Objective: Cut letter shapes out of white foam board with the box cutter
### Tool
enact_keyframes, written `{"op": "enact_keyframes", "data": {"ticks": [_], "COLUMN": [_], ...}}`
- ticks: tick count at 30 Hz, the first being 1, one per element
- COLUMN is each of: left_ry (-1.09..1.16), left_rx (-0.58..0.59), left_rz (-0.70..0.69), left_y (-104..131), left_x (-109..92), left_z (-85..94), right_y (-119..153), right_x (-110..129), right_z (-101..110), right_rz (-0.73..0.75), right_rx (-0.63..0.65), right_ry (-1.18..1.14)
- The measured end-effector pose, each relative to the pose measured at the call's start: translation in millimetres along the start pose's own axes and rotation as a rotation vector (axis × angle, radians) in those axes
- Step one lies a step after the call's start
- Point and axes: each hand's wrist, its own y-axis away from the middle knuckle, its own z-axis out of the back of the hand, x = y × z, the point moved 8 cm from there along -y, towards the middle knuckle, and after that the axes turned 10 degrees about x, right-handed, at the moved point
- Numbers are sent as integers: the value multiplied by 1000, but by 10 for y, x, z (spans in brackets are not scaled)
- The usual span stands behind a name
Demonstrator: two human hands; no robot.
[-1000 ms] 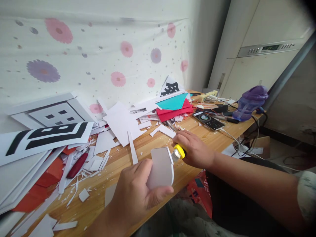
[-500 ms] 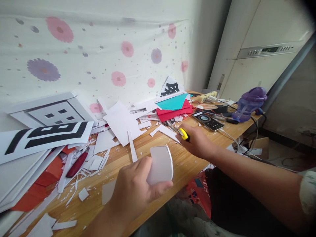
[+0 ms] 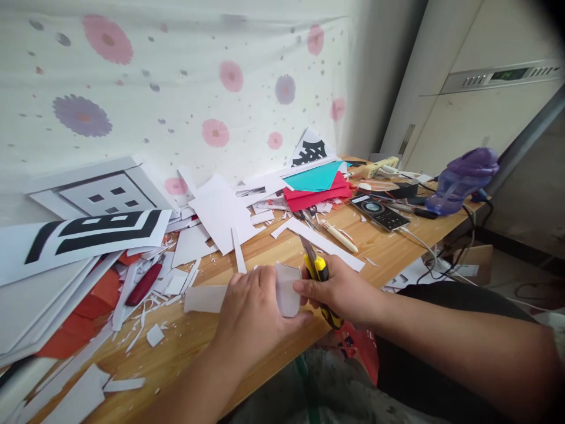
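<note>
Between the fingers and thumb of my left hand (image 3: 258,312) is a small white piece of board (image 3: 288,291) with rounded corners. My right hand (image 3: 342,288) grips a yellow and black utility knife (image 3: 316,266), its blade pointing up and away from me. The right thumb reaches the board's right edge; whether it presses on it I cannot tell. A larger white board piece (image 3: 203,299) lies on the table, partly hidden behind my left hand. Beyond the knife are a pale pen (image 3: 338,235), a long white strip (image 3: 320,242) and scissors (image 3: 309,217).
White scraps litter the wooden table (image 3: 189,353). A dark red-handled tool (image 3: 143,284) and black-patterned sheets (image 3: 95,235) lie left. Red paper (image 3: 315,197) and teal paper (image 3: 315,175) are stacked at the back. Right are a cabled black device (image 3: 379,213) and a purple bottle (image 3: 463,179).
My right hand has come nearer with the utility knife, from by the scissors to beside the board piece, uncovering the pen. My left hand has turned the board piece. The view has shifted slightly.
</note>
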Motion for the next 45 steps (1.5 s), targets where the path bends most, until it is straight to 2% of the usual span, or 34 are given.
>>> {"op": "enact_keyframes", "data": {"ticks": [2, 9, 11, 14, 16, 18, 21, 24, 26, 34, 41, 45], "left_ry": [-8, 62, 61, 34, 17, 4, 1, 33, 73, 201, 342, 355], "left_rx": [-12, 3, -13, -56, -75, -102, -156, -210, -226, -232, -220, -250], "left_rz": [27, -58, -62, -64, -72, -75, -73, -72, -70, -76, -68, -82], "left_y": [-10, -5, -5, -2, 5, 17, 40, 62, 70, 94, 144, 167], "left_x": [7, 9, 35, 52, 39, 24, 14, 18, 26, 32, -13, -33], "left_z": [-6, 74, 105, 141, 148, 157, 185, 228, 247, 287, 307, 344], "right_y": [-7, 37, 47, 26, 20, 43, 112, 175, 199, 204, 265, 273], "right_x": [3, 107, 135, 144, 166, 232, 295, 273, 268, 331, 410, 435], "right_z": [-10, 27, 91, 310, 470, 520, 346, 110, 34, -48, -37, -18], "right_rz": [-18, 13, 35, 35, 31, 85, 251, 375, 424, 559, 674, 690], "right_rx": [15, 185, 193, 77, -58, -165, -169, -103, -128, -246, -345, -376], "right_ry": [-4, 90, 78, 190, 462, 756, 1024, 1167, 1220, 1226, 1230, 1228]}}
